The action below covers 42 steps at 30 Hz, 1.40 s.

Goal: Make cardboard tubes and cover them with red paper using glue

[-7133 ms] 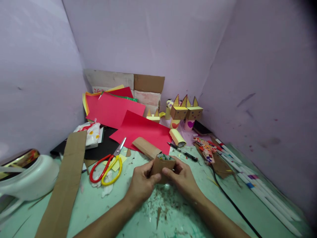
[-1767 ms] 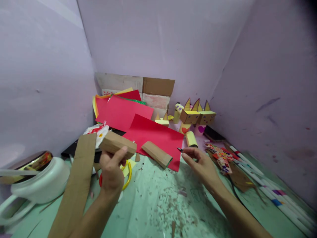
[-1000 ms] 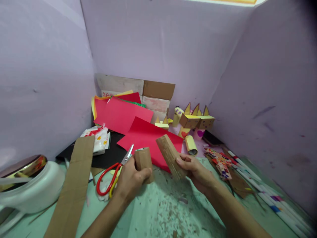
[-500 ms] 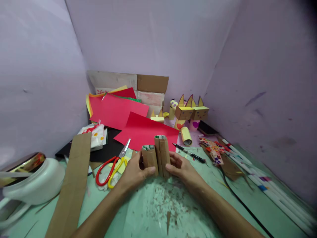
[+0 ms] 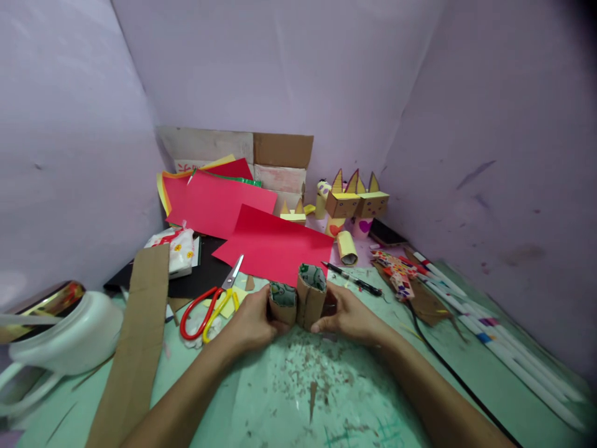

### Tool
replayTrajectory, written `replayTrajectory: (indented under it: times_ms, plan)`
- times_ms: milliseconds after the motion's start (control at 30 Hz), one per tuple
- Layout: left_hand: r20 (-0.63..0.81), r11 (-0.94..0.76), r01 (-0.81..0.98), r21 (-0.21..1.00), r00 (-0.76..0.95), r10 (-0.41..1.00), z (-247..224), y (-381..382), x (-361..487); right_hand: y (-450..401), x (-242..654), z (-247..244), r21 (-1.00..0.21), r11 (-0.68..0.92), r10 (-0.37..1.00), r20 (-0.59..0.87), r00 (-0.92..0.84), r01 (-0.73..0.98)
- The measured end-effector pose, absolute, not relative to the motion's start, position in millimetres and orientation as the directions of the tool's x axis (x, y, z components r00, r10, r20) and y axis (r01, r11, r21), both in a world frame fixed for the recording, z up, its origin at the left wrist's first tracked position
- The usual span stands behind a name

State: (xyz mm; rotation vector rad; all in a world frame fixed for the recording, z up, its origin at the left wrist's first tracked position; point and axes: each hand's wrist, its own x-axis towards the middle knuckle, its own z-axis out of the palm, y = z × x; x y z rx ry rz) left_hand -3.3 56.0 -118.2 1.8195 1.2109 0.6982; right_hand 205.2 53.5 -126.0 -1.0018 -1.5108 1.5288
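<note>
Two brown cardboard tubes stand side by side at the middle of the green table. My left hand [image 5: 255, 318] is closed round the shorter left tube [image 5: 282, 305], whose patterned inside shows at its open top. The taller right tube [image 5: 311, 298] is gripped by my right hand [image 5: 347, 314], fingers behind it and thumb at its near side. A narrow gap lies between the tubes at the top. Brown scraps [image 5: 312, 398] are scattered in front of them.
Scissors [image 5: 209, 314], a cardboard strip [image 5: 135, 348] and a white pot [image 5: 69, 336] lie left. Red sheets [image 5: 280, 242] are behind. A pen [image 5: 354, 278], a yellow tube [image 5: 347, 247], box-headed figures [image 5: 342, 205], a black cable [image 5: 448, 367] and white markers [image 5: 504, 348] are right.
Both tubes have tipped toward me, so more of their insides shows. Their tops have moved slightly apart. My hands still hold them, and the view has shifted a little.
</note>
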Motion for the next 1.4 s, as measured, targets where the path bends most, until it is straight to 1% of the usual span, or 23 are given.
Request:
replayTrajectory:
  times_ms: [133,433,500,633,700,833,933,1033,1167,1267,1400]
  plan:
    - [0.021,-0.196,0.464,0.864,0.356,0.934,-117.6,52.4,-2.4,53.5,206.1,-127.8,-0.999,-0.028,0.903,-0.013,-0.429,-0.029]
    - [0.049,-0.183,0.428,0.885,0.305,0.951,-128.3,50.6,-1.3,50.4,202.4,-128.2,-1.000,-0.016,0.895,-0.004,-0.446,-0.023]
    - [0.051,-0.184,0.423,0.887,0.306,0.951,-128.7,50.8,-1.3,49.5,201.5,-128.3,-1.000,0.026,0.896,0.029,-0.444,-0.014]
    - [0.040,-0.178,0.424,0.888,0.315,0.948,-127.4,49.9,-1.0,48.9,205.0,-124.3,-0.985,0.163,0.901,0.129,-0.414,0.048]
    - [0.032,-0.177,0.437,0.882,0.320,0.947,-126.4,48.7,-0.5,49.4,210.3,-121.7,-0.981,0.181,0.919,0.145,-0.365,0.066]
    - [0.020,-0.180,0.482,0.857,0.318,0.948,-123.5,45.3,1.2,52.1,221.0,-115.0,-0.975,0.216,0.967,0.207,-0.147,0.054]
    - [0.014,-0.181,0.509,0.841,0.313,0.950,-120.8,43.7,1.9,54.9,219.4,-98.3,-0.947,0.286,0.958,0.279,-0.067,0.148]
    - [0.001,-0.172,0.521,0.836,0.312,0.950,-119.6,44.7,1.9,56.3,204.8,-69.1,-0.914,0.325,0.946,0.318,-0.069,0.243]
    - [-0.005,-0.165,0.512,0.843,0.315,0.949,-121.6,47.9,3.0,55.1,171.3,-39.6,-0.911,0.341,0.939,0.318,-0.134,0.230]
    - [0.004,-0.180,0.472,0.863,0.349,0.937,-122.0,49.2,3.5,52.4,147.5,-44.1,-0.905,0.334,0.941,0.306,-0.143,0.262]
    - [-0.020,-0.167,0.392,0.905,0.430,0.903,-112.7,50.3,-9.4,47.7,132.1,-71.7,-0.900,0.327,0.943,0.289,-0.166,0.288]
